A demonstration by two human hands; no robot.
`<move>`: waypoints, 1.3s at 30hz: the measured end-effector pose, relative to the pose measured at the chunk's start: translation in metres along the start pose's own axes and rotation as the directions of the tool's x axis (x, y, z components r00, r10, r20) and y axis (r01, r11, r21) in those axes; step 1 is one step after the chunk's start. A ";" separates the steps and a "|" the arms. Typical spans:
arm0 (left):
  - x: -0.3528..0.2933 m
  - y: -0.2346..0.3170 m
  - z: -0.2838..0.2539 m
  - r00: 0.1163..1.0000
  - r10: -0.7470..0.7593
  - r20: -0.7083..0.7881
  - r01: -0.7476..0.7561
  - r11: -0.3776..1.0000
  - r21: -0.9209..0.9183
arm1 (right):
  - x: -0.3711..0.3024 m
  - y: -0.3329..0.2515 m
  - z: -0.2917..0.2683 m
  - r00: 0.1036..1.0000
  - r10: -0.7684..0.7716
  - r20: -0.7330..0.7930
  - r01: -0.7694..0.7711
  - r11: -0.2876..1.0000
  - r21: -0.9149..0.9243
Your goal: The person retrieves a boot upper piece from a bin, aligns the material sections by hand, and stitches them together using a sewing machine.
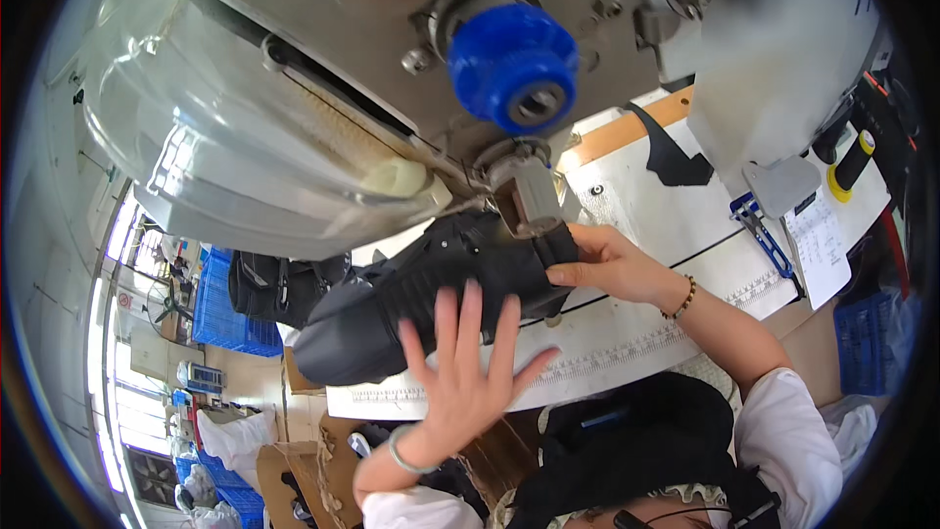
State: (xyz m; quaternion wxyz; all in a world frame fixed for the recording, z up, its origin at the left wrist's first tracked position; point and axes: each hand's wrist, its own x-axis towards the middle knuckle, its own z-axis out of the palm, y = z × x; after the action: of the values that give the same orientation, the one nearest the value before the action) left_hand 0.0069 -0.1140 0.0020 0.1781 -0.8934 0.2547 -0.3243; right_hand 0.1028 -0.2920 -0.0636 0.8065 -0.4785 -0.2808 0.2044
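Observation:
A black bag-like piece with smooth and ribbed panels lies under the sewing machine head, partly hidden by it. My left hand rests flat on its near side, palm down with the fingers spread. Close to the machine's foot, my right hand pinches the right edge of the piece between thumb and fingers; some fingertips are hidden behind it. A blue knob sticks out of the machine above.
The white table carries a printed ruler near its front edge. A black cut piece, a blue hand tool, a sheet of paper and a thread cone lie to the right. More black bags and blue crates stand left.

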 end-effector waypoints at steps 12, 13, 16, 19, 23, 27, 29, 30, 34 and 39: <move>0.006 -0.007 0.037 0.995 0.077 -0.063 -0.068 0.988 0.137 | 0.005 0.008 0.000 0.999 -0.036 0.016 0.036 0.999 0.008; 0.007 -0.007 0.036 0.995 0.078 -0.062 -0.069 0.988 0.135 | 0.007 0.007 0.001 0.998 -0.058 0.002 0.058 0.998 -0.033; 0.011 -0.005 0.036 0.996 0.039 -0.080 -0.019 0.971 0.238 | 0.010 0.011 0.002 0.993 -0.114 -0.013 0.111 0.986 -0.123; 0.014 -0.007 0.035 0.991 0.047 -0.126 -0.024 0.984 0.174 | 0.008 0.009 0.003 0.993 -0.121 -0.012 0.117 0.977 -0.177; 0.014 -0.010 0.036 0.984 0.090 -0.152 -0.063 0.983 0.175 | 0.006 0.008 0.002 0.993 -0.120 -0.002 0.116 0.962 -0.249; 0.015 -0.010 0.032 0.988 0.078 -0.130 -0.062 0.990 0.128 | 0.006 0.006 0.005 0.996 -0.091 -0.008 0.088 0.973 -0.213; 0.014 -0.009 0.033 0.989 0.063 -0.137 -0.047 0.992 0.115 | 0.005 0.007 0.006 0.996 -0.094 -0.003 0.093 0.988 -0.127; 0.014 -0.008 0.033 0.989 0.056 -0.139 -0.042 0.994 0.103 | 0.005 0.007 0.005 0.996 -0.093 0.001 0.092 0.986 -0.135; 0.016 -0.008 0.031 0.987 0.054 -0.150 -0.045 0.997 0.060 | 0.004 0.007 0.004 0.997 -0.083 -0.008 0.081 0.991 -0.105; 0.015 -0.010 0.027 0.993 0.052 -0.108 -0.051 0.999 0.012 | 0.004 0.006 0.003 1.000 -0.023 -0.020 0.021 0.996 -0.091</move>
State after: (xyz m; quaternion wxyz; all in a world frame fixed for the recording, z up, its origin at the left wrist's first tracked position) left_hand 0.0389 -0.1102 -0.0053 0.1765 -0.8668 0.2856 -0.3687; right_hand 0.1037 -0.2847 -0.0663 0.7892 -0.5135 -0.2865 0.1774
